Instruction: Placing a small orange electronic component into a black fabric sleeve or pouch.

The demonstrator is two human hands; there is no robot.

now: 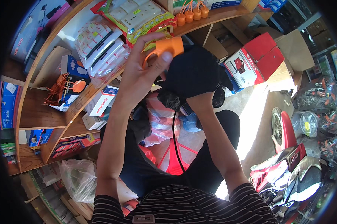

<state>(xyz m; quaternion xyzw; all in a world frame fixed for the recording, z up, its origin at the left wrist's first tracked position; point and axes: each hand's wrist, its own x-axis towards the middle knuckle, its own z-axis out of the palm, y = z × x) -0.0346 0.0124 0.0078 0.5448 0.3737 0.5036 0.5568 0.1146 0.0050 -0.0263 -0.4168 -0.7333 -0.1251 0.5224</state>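
Observation:
My left hand (pixel 138 72) is raised near the shelf, its thumb and fingers closed round an orange lamp socket (pixel 171 46). An orange wire loops from the socket beside my thumb. A black cloth (pixel 192 71) covers my right hand, so its fingers are hidden and only the wrist (pixel 202 100) shows below. The cloth bunches over that hand and meets the right end of the socket. Similar orange sockets (pixel 189 15) stand in a row on the upper shelf, their wires upward.
A curved wooden shelf (pixel 69 93) holds bagged white switch plates (pixel 101 48) and a blue box of orange wired parts (pixel 69 84). Between my knees are a striped plastic bag (pixel 161 119) and a red stool (pixel 176 156). A red-white carton (pixel 246 61) and a motorbike (pixel 287 160) are at right.

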